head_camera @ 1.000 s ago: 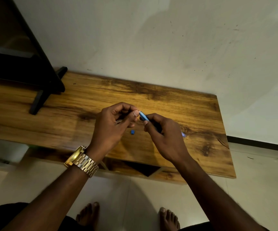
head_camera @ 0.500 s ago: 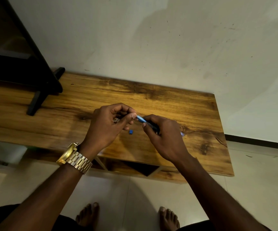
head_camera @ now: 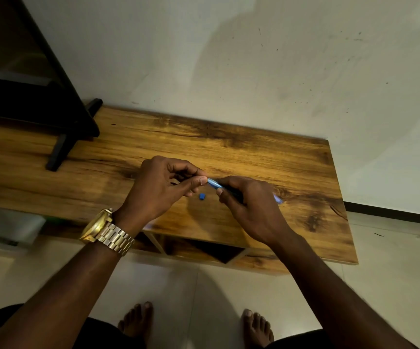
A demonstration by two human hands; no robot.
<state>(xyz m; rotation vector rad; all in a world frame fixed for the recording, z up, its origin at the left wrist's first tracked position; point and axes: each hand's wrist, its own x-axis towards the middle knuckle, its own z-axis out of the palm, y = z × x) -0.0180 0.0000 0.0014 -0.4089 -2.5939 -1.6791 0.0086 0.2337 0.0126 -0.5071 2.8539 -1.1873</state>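
Observation:
Both hands meet above the middle of a wooden table (head_camera: pixel 267 157). My right hand (head_camera: pixel 251 205) grips a thin blue pen (head_camera: pixel 214 183), whose near end sticks out toward the left hand and whose far end shows past the knuckles. My left hand (head_camera: pixel 163 187), with a gold watch on its wrist, pinches the pen's tip end between thumb and fingers. A tiny blue piece (head_camera: pixel 202 196) lies on the wood just below the two hands.
A black TV stand foot (head_camera: pixel 60 149) and dark screen stand at the table's back left. The table's right edge (head_camera: pixel 342 197) ends near a pale wall. Open cubbies show under the front edge. My bare feet stand on the tiled floor.
The hands have stayed together on the pen, with only small shifts of the fingers. The small blue piece has not moved.

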